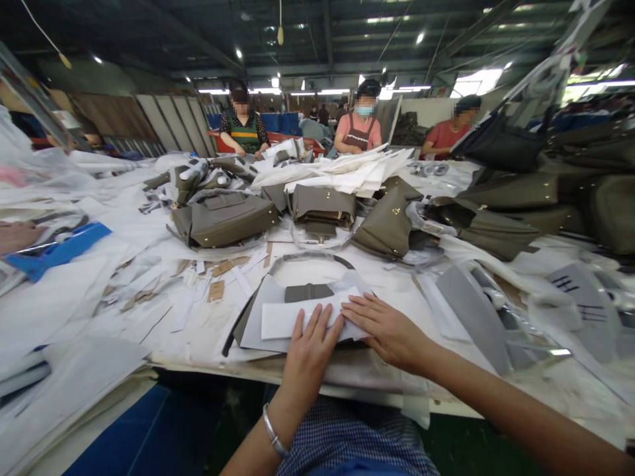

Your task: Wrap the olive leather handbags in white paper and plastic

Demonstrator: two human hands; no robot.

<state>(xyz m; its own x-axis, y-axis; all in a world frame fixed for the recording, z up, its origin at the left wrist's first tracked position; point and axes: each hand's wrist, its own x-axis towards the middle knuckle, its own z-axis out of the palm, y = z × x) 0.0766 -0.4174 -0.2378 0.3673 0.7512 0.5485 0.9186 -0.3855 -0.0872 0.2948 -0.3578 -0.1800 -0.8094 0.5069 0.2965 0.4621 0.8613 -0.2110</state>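
Note:
A handbag [308, 292] lies flat in front of me at the table's near edge, its handle [312, 256] pointing away. Thin grey-white wrapping sheet [252, 320] covers much of it, and the bag's dark edge shows at the left. On top rests a folded white foam sheet [282, 322]. My left hand [312, 344] lies on this foam with its fingers spread and stretched out. Flat across the right end of the foam is my right hand [384, 324], fingers extended, its tips close to the left hand's. Neither hand grips anything.
Olive handbags [233, 221] stand in a row beyond, with more piled at the right [496, 228]. White sheets [342, 172] are heaped behind them. Cardboard scraps [216, 291] litter the table at left, near a blue object [64, 251]. Several people work across the table.

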